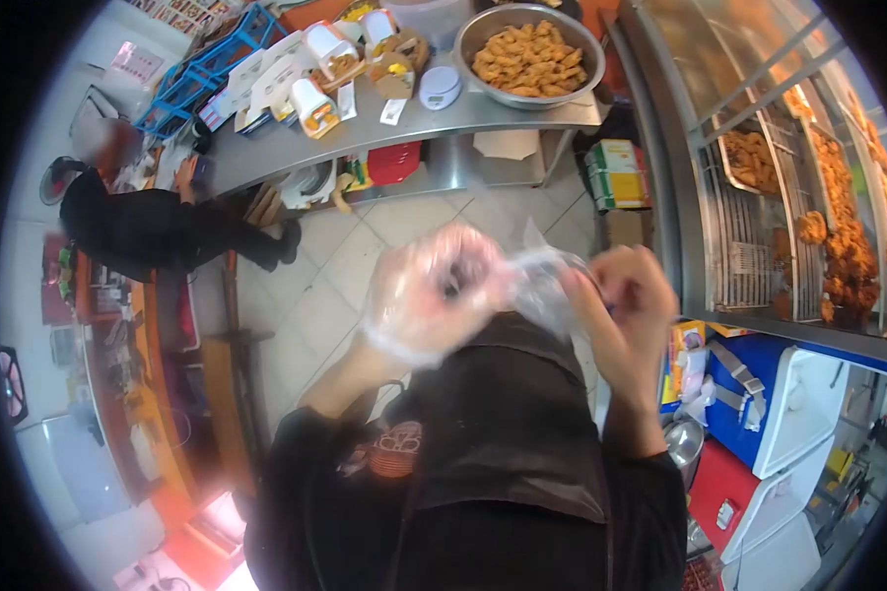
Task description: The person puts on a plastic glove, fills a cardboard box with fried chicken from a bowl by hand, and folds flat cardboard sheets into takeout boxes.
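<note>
A clear plastic glove covers my left hand (434, 291), whose fingers are curled and pinch one side of a crumpled clear plastic glove (547, 286). My right hand (626, 305) looks bare, its fingers closed on the other side of that same plastic. Both hands are raised in front of my dark apron (512, 414), a short distance apart, with the thin plastic stretched between them. Motion blurs the fingertips somewhat.
A metal table (365, 143) ahead bears a bowl of fried chicken (529, 59), a small scale (440, 88) and food boxes (315, 106). A glass-fronted chicken cabinet (695, 187) stands right, above a blue cooler (749, 394). Another person (158, 227) leans at the left.
</note>
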Demonstrator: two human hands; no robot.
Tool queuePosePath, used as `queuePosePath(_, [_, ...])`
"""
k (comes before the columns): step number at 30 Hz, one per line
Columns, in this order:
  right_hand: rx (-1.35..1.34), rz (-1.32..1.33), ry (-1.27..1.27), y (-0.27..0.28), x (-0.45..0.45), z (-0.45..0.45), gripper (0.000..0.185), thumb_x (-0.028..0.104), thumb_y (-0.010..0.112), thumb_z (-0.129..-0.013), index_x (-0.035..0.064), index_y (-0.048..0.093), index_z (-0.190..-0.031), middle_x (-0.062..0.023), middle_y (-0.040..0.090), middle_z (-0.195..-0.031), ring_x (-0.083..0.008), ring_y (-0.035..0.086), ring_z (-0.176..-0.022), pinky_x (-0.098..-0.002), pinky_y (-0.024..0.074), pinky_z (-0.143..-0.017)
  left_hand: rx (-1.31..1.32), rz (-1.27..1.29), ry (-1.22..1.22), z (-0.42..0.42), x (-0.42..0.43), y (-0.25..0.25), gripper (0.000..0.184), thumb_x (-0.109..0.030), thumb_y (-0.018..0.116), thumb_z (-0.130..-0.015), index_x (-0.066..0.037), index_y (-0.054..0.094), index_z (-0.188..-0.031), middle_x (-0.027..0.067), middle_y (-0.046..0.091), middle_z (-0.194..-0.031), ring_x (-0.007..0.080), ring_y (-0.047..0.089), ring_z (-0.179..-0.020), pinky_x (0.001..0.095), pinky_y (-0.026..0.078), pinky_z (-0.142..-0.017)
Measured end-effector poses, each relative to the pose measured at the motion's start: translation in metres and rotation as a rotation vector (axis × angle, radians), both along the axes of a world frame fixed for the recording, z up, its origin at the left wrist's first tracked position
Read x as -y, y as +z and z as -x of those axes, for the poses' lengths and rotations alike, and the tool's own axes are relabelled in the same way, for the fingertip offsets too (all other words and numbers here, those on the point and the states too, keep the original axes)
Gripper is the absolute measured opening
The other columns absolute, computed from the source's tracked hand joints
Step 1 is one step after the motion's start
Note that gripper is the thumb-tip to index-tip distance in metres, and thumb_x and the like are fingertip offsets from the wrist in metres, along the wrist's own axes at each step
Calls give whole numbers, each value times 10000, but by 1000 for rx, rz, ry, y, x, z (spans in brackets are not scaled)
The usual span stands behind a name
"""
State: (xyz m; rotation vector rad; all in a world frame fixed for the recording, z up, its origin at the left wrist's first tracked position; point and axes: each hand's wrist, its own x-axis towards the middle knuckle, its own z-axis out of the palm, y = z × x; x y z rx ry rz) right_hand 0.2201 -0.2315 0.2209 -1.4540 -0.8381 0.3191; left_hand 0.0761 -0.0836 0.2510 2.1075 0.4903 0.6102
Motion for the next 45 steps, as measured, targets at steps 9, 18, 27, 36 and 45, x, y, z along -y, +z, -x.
queuePosePath(9, [471, -281, -40, 54, 3, 27, 365, 41, 872, -616, 103, 578, -824, -22, 617, -758, -171, 535, -562, -314, 354, -529, 400, -268, -109, 25, 13, 49, 246, -61, 705, -723, -100, 638, -956, 46, 595, -609, 219, 586, -506, 330, 443, -414])
queuePosePath(18, [735, -47, -162, -60, -76, -10, 277, 17, 789, -739, 27, 569, -908, -45, 574, -683, -144, 535, -583, -272, 439, -570, 142, -817, -114, 8, -37, -69, 259, -134, 726, -624, -141, 629, -865, 17, 527, -721, 199, 590, -603, 326, 462, -461])
queuePosePath(27, [-140, -254, -264, -141, -102, 48, 279, 93, 658, -915, 65, 390, -843, 1, 520, -688, -29, 448, -578, -179, 354, -515, 49, 1386, 13, -17, -56, -115, 422, -253, 618, -940, -55, 545, -1306, 20, 638, -1091, 97, 584, -900, 278, 476, -709])
queuePosePath(36, [826, -91, -314, -150, -94, 4, 209, 22, 756, -769, 19, 549, -739, -121, 570, -631, -248, 531, -485, -318, 397, -456, 244, 1690, 316, -57, -51, -134, 381, -313, 695, -892, -68, 578, -1159, 2, 628, -1051, 108, 586, -963, 261, 505, -838])
queuePosePath(45, [1035, -34, -302, -150, -89, 8, 159, -26, 662, -685, 48, 636, -824, -104, 626, -731, -296, 606, -659, -423, 473, -649, -65, 1277, -187, -73, -66, -143, 325, -246, 615, -944, -38, 586, -1192, 9, 635, -1005, 112, 621, -920, 266, 525, -807])
